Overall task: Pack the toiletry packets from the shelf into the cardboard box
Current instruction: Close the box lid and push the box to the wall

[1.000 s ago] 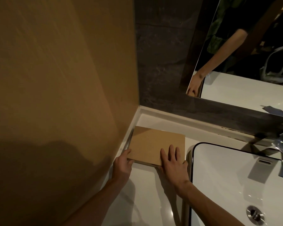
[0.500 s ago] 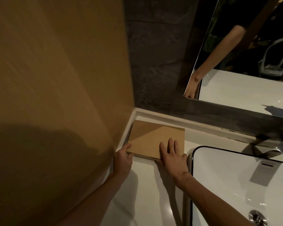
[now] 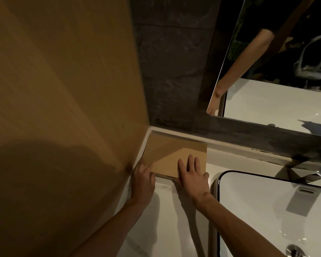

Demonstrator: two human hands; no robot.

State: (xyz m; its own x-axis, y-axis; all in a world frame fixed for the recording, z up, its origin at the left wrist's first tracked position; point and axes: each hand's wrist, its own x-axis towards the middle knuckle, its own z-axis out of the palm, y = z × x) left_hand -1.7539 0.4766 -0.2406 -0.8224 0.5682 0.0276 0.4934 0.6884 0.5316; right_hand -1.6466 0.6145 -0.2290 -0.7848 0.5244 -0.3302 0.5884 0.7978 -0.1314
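1. Cardboard box (image 3: 174,154): a flat brown box lying in the far left corner of the white table (image 3: 165,219). Its top face is plain and closed. Its left side runs along the wooden wall panel (image 3: 63,89) and its far side along the raised back lip under the dark stone wall (image 3: 165,71).
2. A slanting shadow covers the far left part of the box top. The near right part is lit.
3. Left hand (image 3: 143,179): it grips the box at its near left corner. The thumb lies on the edge of the top face and the fingers (image 3: 140,165) reach along the box's left side, squeezed between box and wall panel. Their tips are hard to make out in the dim light.
4. Right hand (image 3: 191,177): it rests palm down on the near right part of the box top. Its fingers (image 3: 190,162) are straight and slightly apart and clamp on nothing. The thumb sticks out towards the sink.
5. Sink (image 3: 267,210): a white basin with a dark rim, set into the table just right of the box. Its drain (image 3: 295,251) is at the bottom edge of the view.
6. Mirror (image 3: 285,71): it hangs above the back edge of the table on the right and reflects an arm and part of the white basin.
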